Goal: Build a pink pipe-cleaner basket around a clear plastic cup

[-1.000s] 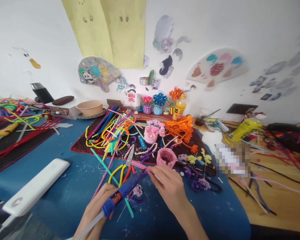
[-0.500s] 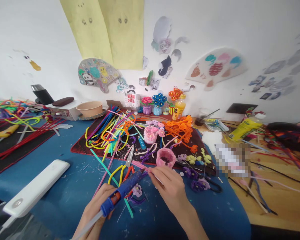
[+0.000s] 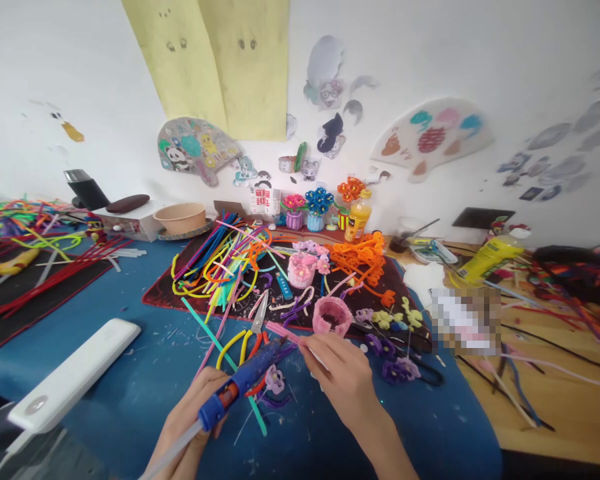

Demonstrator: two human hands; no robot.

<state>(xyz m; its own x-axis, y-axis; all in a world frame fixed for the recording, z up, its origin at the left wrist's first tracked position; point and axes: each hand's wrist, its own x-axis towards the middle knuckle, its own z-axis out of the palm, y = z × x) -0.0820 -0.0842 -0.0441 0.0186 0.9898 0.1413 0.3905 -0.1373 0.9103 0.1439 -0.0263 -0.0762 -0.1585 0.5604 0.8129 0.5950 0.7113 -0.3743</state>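
Observation:
My left hand point(image 3: 200, 407) is wrapped round a blue hot glue gun point(image 3: 247, 377) with a clear glue stick point(image 3: 173, 455) out of its back end. My right hand point(image 3: 343, 380) pinches a bundle of pink pipe cleaners point(image 3: 280, 331); the glue gun's nozzle is close to them, and whether it touches I cannot tell. Just beyond my right hand stands a pink fuzzy ring-shaped pot point(image 3: 333, 316). Scissors point(image 3: 260, 313) with yellow and orange handles lie partly behind the gun. A lilac pipe-cleaner flower point(image 3: 275, 379) rests between my hands.
Loose pipe cleaners point(image 3: 225, 260) cover the dark mat, with an orange pile point(image 3: 363, 260) at its right. A pink flower pot point(image 3: 301, 269) stands in the middle. Purple flowers point(image 3: 395, 367) lie right of my hand. A white power strip point(image 3: 75, 373) is at left. Bottles stand behind.
Almost nothing differs. The view has shifted very slightly, and both hands keep their grip on the glue gun and the pink pipe cleaners.

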